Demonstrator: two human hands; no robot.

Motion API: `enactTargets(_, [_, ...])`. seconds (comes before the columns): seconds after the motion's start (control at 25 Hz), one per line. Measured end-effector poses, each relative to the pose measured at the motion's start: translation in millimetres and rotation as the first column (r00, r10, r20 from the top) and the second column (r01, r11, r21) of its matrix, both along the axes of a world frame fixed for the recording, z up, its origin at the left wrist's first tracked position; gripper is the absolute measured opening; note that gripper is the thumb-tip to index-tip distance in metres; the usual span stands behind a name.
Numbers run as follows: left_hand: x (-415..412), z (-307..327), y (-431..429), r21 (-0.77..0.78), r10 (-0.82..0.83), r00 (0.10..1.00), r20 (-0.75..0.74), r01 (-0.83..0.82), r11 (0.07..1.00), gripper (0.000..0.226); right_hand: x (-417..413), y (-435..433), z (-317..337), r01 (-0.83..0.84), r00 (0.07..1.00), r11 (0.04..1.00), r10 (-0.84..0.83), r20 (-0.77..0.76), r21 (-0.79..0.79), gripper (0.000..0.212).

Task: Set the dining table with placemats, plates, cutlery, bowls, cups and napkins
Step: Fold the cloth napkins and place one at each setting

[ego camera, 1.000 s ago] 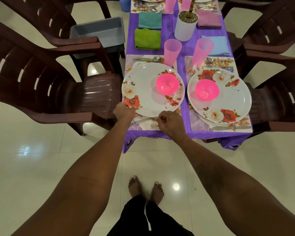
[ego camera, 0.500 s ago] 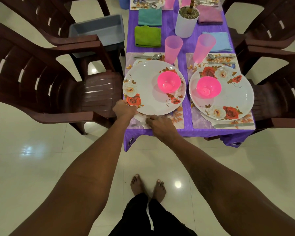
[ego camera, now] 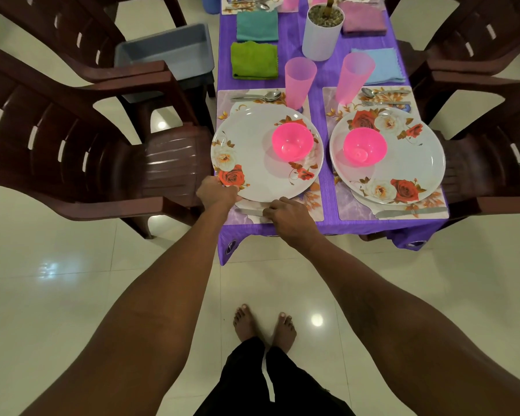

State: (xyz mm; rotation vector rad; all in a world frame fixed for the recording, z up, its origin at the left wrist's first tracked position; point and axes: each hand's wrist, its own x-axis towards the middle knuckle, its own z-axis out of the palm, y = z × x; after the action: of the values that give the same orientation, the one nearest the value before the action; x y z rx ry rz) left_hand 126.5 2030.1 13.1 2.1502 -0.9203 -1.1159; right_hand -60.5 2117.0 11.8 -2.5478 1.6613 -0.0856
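Head view: left hand [ego camera: 218, 192] grips the plate [ego camera: 258, 151] at seven o'clock, right hand [ego camera: 288, 216] pinches the knife [ego camera: 248, 211] (cutlery step); next, probably, square it at six o'clock.

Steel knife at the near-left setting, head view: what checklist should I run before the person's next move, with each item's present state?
1. Steel knife lies flat on the purple marbled placemat: ok.
2. Right hand holds the knife's end: ok.
3. Left hand holds the rim of the floral white plate: ok.
4. Pink plastic bowl upright on that plate: ok.
5. Steel spoon beyond the plate: ok; fork there: cannot tell.
6. Pink plastic tumbler upright: ok.
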Motion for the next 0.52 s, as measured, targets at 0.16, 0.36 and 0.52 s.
enactTargets(0.16, [2,0,7,0.012,0.017,1.000,0.025,-0.017,1.000,0.036,1,1,2,-0.007,1.000,1.000,0.007,-0.010,0.015,0.023])
enactTargets(0.36, [7,-4,15,0.009,0.035,0.999,0.012,-0.035,0.999,0.028,11,6,0,-0.032,0.999,0.999,0.032,-0.020,-0.014,0.019])
enactTargets(0.52, [10,-3,23,-0.002,0.033,0.999,0.035,-0.033,0.999,0.023,14,9,0,-0.032,0.999,0.999,0.032,-0.012,-0.038,0.017])
